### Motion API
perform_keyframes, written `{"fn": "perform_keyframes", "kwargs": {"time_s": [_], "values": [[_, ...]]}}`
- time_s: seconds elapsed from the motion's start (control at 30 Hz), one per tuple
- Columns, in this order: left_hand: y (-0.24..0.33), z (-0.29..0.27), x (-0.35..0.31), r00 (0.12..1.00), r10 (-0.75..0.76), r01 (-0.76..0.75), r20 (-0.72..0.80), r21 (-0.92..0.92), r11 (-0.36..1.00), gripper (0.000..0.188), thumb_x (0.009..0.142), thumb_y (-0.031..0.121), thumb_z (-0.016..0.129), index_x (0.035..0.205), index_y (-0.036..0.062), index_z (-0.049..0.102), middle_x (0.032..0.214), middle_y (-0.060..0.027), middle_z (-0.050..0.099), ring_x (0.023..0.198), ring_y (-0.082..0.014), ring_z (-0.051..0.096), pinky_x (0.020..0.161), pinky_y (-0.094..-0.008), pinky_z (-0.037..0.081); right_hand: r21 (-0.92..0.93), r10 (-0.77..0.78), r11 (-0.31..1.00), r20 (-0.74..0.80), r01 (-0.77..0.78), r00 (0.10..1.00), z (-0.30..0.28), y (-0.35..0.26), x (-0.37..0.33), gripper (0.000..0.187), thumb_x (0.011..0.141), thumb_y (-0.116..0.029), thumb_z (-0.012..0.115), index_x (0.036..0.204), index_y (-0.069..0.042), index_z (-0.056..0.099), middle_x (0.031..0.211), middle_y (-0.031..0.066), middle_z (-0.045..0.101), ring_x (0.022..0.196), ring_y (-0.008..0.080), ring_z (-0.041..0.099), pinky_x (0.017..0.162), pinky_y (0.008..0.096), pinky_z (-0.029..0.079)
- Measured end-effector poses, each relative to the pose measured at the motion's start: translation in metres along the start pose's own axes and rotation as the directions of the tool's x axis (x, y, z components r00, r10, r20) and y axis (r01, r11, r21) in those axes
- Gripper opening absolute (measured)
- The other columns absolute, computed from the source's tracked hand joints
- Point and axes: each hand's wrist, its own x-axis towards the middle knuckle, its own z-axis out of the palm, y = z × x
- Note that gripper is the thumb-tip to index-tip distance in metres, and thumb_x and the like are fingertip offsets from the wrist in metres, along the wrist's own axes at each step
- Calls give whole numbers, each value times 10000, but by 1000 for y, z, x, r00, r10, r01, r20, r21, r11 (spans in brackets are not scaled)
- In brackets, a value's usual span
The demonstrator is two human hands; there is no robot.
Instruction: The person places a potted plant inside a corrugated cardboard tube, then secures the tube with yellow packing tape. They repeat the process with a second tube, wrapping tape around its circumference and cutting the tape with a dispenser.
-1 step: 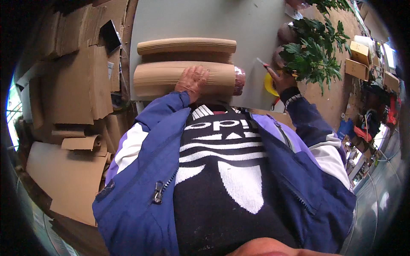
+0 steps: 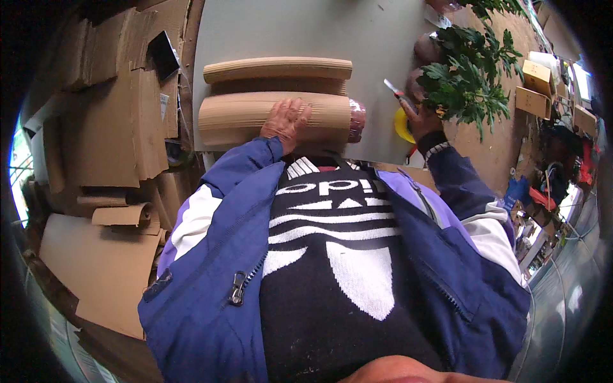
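My left hand [image 2: 285, 122] lies flat, fingers stretched, on a brown corrugated cardboard sheet [image 2: 236, 120] rolled round a wrapped bundle. A reddish-brown, plastic-covered end [image 2: 357, 120] pokes out at the roll's right side. The sheet's far edge curls up into a second, thinner roll [image 2: 274, 67]. To the right, my right hand [image 2: 424, 121] is closed round a slim knife-like tool [image 2: 393, 89] with a pale tip and a red-and-dark handle. Its exact kind is hard to make out. A yellow ring [image 2: 402, 126], perhaps a tape roll, shows beside that hand, partly hidden.
Leafy green plants [image 2: 466, 76] with reddish-brown wrapped bases lie along the right edge of the grey tabletop [image 2: 281, 29]. Stacked cardboard sheets [image 2: 105, 121] stand at the left, with a dark flat object [image 2: 164, 54] on them. Small boxes [image 2: 533, 104] sit far right.
The tip of the tool in my right hand has swung slightly away from me. My left hand stays on the roll.
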Motion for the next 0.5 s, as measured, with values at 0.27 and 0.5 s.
{"fn": "perform_keyframes", "kwargs": {"time_s": [0.27, 0.5], "values": [[0, -9, 1, 997, -5, 4, 80, 6, 1000, 831, 723, 143, 708, 1475, 147, 355, 1467, -220, 393, 1342, -442, 403, 1124, -572, 316, 355, -36, 935, 101, -2, 994, 81, -52, 92, 793, 797, -155, 759, 1489, -136, 371, 1405, 170, 476, 1296, 358, 470, 1057, 437, 430], [5, -12, 4, 969, -131, 149, 208, -73, 986, 724, 784, 141, 660, 1459, 140, 399, 1464, -207, 418, 1345, -440, 405, 1121, -570, 323, 243, -123, 966, 137, 87, 983, 6, -107, 177, 135, 853, -276, 673, 937, -171, 664, 1023, 49, 702, 1006, 282, 664, 966, 426, 497]]}}
